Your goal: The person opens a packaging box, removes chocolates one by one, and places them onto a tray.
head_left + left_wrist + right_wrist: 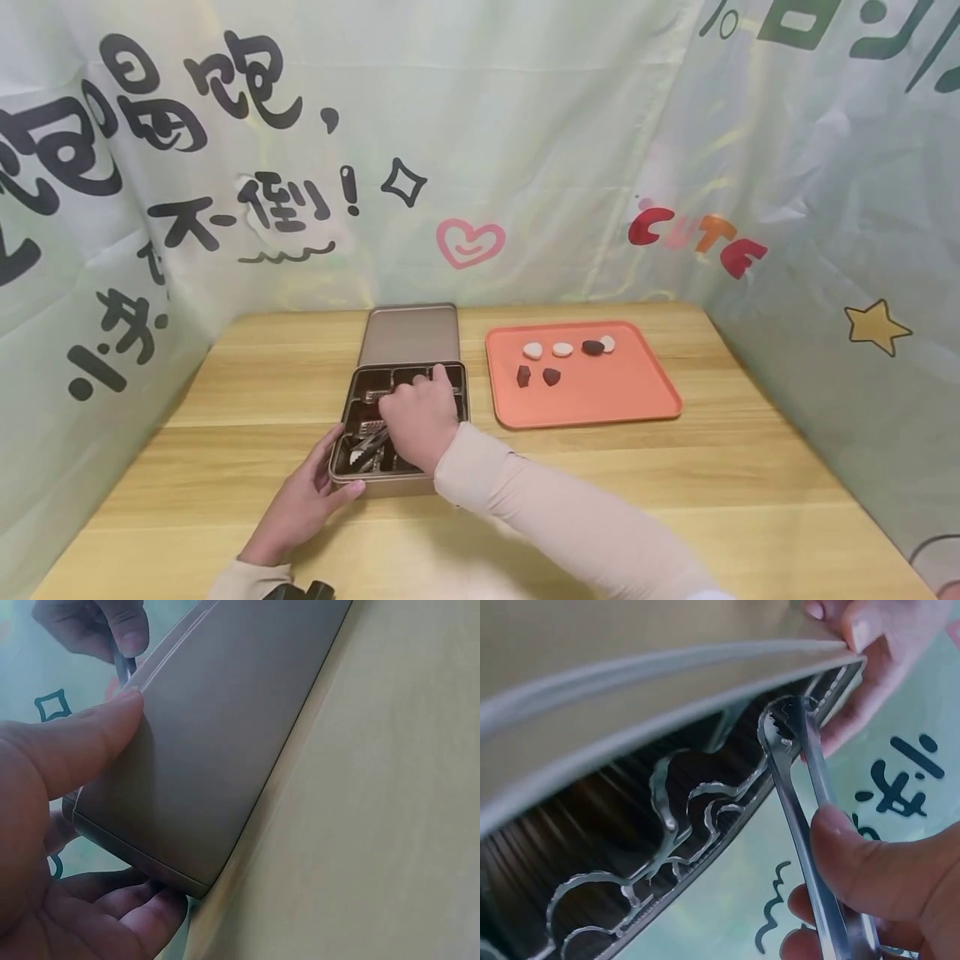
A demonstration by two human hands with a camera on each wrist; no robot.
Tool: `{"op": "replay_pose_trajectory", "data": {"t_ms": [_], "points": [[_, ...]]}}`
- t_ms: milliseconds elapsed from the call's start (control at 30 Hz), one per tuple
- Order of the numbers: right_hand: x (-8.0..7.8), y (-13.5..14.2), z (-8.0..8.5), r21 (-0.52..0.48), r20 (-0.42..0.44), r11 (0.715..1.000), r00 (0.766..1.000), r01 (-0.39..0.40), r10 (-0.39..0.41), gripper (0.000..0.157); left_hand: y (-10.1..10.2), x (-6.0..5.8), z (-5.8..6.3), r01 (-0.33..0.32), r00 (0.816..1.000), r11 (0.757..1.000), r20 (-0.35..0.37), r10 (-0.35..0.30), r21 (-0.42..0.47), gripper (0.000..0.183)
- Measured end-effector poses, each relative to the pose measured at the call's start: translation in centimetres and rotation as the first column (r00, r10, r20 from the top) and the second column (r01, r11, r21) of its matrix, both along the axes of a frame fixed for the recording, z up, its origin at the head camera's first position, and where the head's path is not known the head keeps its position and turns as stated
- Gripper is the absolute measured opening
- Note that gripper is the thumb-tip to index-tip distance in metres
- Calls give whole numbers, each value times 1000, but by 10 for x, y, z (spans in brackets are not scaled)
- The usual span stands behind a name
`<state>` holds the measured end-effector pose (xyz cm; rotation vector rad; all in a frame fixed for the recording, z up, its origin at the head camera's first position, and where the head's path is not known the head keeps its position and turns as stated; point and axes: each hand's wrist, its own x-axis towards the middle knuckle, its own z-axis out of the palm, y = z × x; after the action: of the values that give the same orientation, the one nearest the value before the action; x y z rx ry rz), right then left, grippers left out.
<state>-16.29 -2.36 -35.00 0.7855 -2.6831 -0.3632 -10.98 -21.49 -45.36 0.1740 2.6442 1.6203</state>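
Note:
A brown metal tin (401, 486) stands on the table with its lid tipped back and a dark divided insert inside. My left hand (303, 504) grips the tin's near left corner, thumb on the front wall and fingers along the side. Above the compartments, my right hand (420, 421) holds metal tongs (799, 817). Their scalloped tips reach down into the near left compartment, close to the left hand's fingers. In the left wrist view the right hand (101, 626) shows behind the tin's rim. Part of the insert is hidden under the right hand.
To the right of the tin lies an orange tray (592, 400). On it are several small pieces, among them a white piece (532, 351) and a dark piece (523, 376). The tin's lid (411, 333) extends behind it. Printed curtains (525, 125) enclose the wooden table (255, 375).

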Motion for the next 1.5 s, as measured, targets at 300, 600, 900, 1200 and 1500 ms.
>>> {"op": "replay_pose_trajectory", "data": {"t_ms": [300, 600, 900, 1200, 1500], "points": [[-3, 18, 1, -156, 76, 986, 996, 58, -46, 26, -2, 0, 2, -9, 1000, 1000, 20, 9, 3, 93], [-4, 37, -12, -289, 170, 954, 985, 84, -36, 31, -1, 1, 1, -15, 999, 1000, 36, 15, 5, 95], [2, 51, -14, -431, 263, 893, 965, 128, -11, 12, 0, 2, 2, -17, 999, 1000, 33, 17, -5, 94], [5, 74, -17, -546, 306, 817, 952, 187, -13, 14, 0, 3, 2, -16, 1000, 1000, 12, 16, -15, 94], [5, 97, -19, -585, 300, 772, 951, 249, -79, 11, 1, 2, 1, -19, 1000, 1000, 0, 19, -8, 94]]}}
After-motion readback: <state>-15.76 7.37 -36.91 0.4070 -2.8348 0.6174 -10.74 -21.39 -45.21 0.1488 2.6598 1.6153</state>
